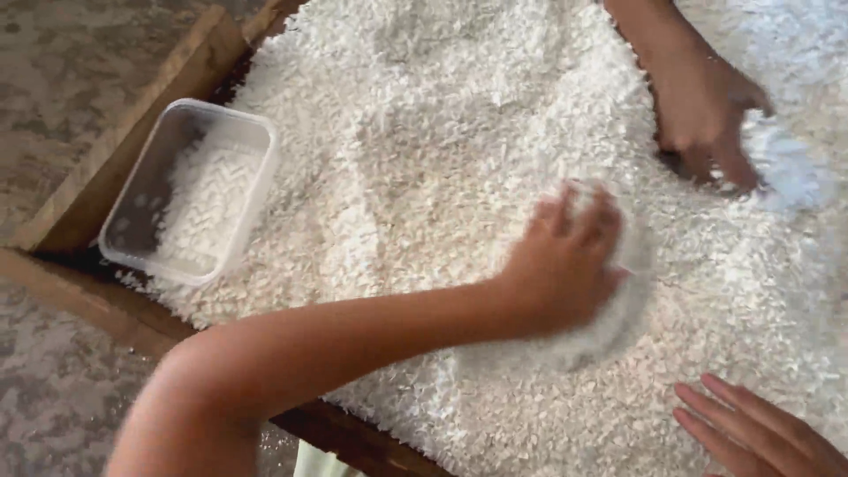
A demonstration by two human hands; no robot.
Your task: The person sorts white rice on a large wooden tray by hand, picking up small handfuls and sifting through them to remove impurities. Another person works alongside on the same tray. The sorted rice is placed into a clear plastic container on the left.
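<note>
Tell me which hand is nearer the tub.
Left. The left hand is in the rice right of the tub; the right hand lies farther right, near the bottom corner.

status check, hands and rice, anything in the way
Left hand cupped over white rice, blurred. Right hand flat on rice at lower right. Another person's hand in rice at top right; plastic tub left.

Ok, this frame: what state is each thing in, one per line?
plastic container: open, no lid, tilted at the frame's corner, partly filled with grains.
white grains: loose, heaped across the wooden frame.
wooden frame: on the floor, filled with grains.
left hand: curled, pressed into the grains, blurred.
right hand: fingers spread, flat on the grains.
another person's hand: fingers down in the grains.
</note>
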